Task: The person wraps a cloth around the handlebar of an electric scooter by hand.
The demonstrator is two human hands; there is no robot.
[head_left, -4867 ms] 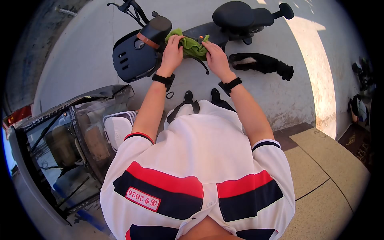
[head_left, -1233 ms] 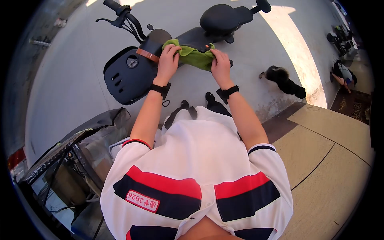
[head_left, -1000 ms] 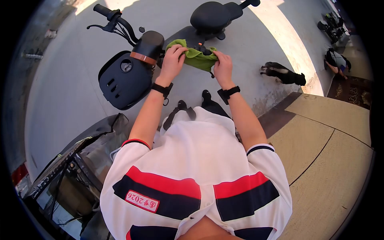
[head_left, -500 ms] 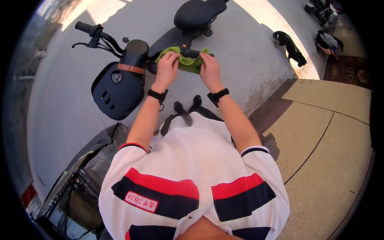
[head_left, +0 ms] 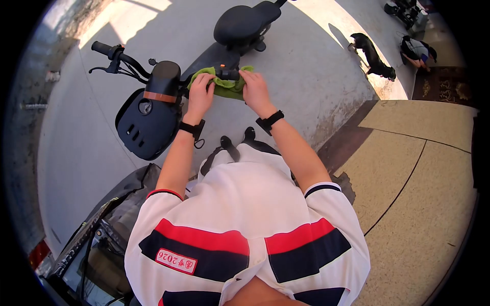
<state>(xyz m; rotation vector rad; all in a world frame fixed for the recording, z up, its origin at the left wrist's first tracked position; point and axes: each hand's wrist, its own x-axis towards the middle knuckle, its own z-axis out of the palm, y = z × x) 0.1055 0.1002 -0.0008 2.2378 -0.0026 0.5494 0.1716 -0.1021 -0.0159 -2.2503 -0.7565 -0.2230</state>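
A green cloth (head_left: 228,92) hangs around and below the near handlebar grip (head_left: 229,75) of a dark electric scooter (head_left: 166,76). My left hand (head_left: 201,94) pinches the cloth's left end, close to the scooter's stem. At the right end, by the tip of the grip, my right hand (head_left: 256,91) has its fingers closed on the same cloth. Both hands are level with each other, and the black grip shows between them. The scooter's far handlebar (head_left: 104,49) with its brake lever points left, and its black seat (head_left: 240,24) lies beyond the hands.
A dark vehicle with a clear cover (head_left: 107,245) stands at lower left. To the right is a tan stone step (head_left: 408,153) with a dark edge. A black dog (head_left: 372,56) is on the concrete floor (head_left: 301,66), near a crouching person (head_left: 417,52) and another parked two-wheeler (head_left: 403,13).
Both hands and the cloth have shifted slightly left and down in view, along with the scooter's handlebar. The dog has moved a little to the right.
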